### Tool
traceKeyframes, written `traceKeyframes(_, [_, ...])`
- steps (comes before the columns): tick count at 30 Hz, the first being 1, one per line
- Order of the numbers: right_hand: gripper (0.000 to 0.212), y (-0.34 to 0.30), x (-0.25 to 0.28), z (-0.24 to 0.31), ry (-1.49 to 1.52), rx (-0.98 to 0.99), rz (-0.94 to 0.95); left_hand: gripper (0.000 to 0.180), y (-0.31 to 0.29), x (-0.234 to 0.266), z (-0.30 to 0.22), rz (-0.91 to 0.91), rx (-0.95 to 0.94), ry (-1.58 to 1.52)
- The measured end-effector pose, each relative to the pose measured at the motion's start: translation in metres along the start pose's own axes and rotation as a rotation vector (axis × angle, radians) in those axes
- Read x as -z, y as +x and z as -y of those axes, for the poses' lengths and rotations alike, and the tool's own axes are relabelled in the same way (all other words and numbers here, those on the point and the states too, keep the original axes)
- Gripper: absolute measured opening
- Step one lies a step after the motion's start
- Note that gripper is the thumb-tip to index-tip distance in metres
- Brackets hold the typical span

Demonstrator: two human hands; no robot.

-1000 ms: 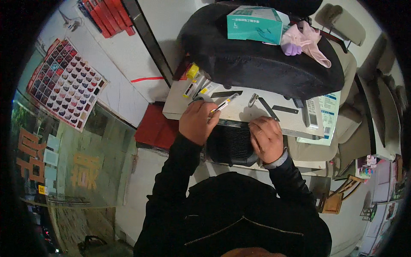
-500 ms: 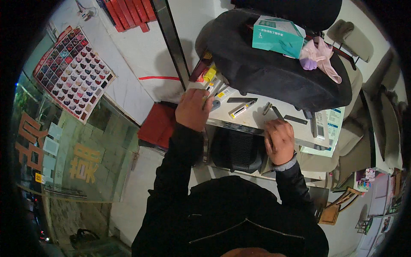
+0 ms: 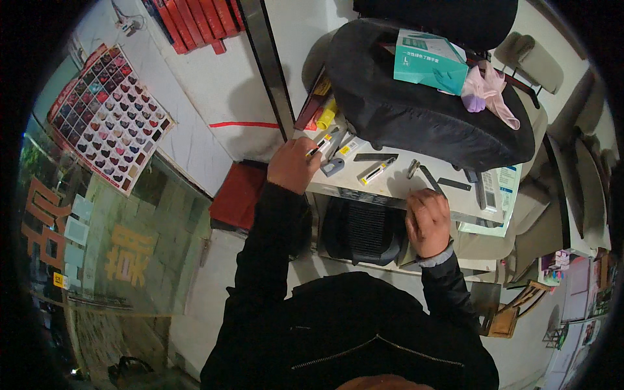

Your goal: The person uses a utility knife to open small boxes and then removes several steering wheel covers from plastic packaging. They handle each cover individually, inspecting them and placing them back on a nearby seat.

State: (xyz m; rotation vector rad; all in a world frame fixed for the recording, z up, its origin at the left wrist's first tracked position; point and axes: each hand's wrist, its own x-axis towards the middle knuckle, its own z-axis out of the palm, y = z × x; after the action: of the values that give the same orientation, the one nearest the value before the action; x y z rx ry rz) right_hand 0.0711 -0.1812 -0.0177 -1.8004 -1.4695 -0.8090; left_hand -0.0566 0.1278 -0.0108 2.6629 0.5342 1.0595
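On the narrow white table (image 3: pixel 396 185), my left hand (image 3: pixel 292 165) is at the left end. Its thumb and fingers are closed around the lower end of a slim yellow-and-white utility knife (image 3: pixel 320 145). Right beside the fingers lie a grey tool with a rounded end (image 3: pixel 333 168) and a white-and-yellow packet (image 3: pixel 351 147). My right hand (image 3: pixel 429 224) rests at the table's front edge, fingers bent downward; their tips are hidden, and no object shows in them. Farther in lie another yellow-and-white utility knife (image 3: pixel 377 171), a small metal piece (image 3: pixel 413 169) and flat dark strips (image 3: pixel 455 184).
A black-covered chair (image 3: pixel 383 104) overhangs the table's far side, carrying a green glove box (image 3: pixel 429 63) and a pink cloth (image 3: pixel 486 94). A yellow tube (image 3: pixel 327 114) stands at the far left. A long white box (image 3: pixel 487 192) lies at the right. Below is a dark ridged object (image 3: pixel 367 231).
The view has shifted slightly. The utility knife has come closer to my left hand and now lies within its fingers. My right hand stays at the table's edge.
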Motion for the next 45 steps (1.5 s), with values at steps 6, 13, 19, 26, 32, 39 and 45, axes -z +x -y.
traceKeyframes(6, [0.038, -0.002, -0.004, 0.006, -0.006, 0.007, -0.002, 0.021, -0.02, 0.017, -0.002, -0.113, -0.054, -0.017])
traceKeyframes(13, [0.04, 0.003, -0.005, 0.02, 0.072, -0.003, 0.02, 0.029, -0.05, 0.039, -0.018, -0.252, -0.229, -0.093])
traceKeyframes(19, [0.029, 0.01, -0.003, 0.033, 0.192, -0.039, 0.045, 0.031, -0.064, 0.045, -0.041, -0.264, -0.287, -0.176])
traceKeyframes(26, [0.026, -0.009, -0.018, 0.046, 1.157, -0.666, 0.168, 0.023, -0.081, 0.034, -0.087, -0.073, -0.276, -0.367])
traceKeyframes(32, [0.019, -0.022, -0.009, 0.034, 1.431, -0.838, 0.146, 0.027, -0.08, 0.021, -0.119, -0.004, -0.378, -0.446])
traceKeyframes(39, [0.016, -0.03, -0.001, 0.03, 1.465, -0.988, 0.0, 0.029, -0.076, 0.011, -0.145, 0.02, -0.4, -0.484])
traceKeyframes(45, [0.012, -0.034, 0.009, 0.02, 1.375, -1.042, 0.015, 0.018, -0.056, 0.02, -0.128, 0.041, -0.256, -0.361])
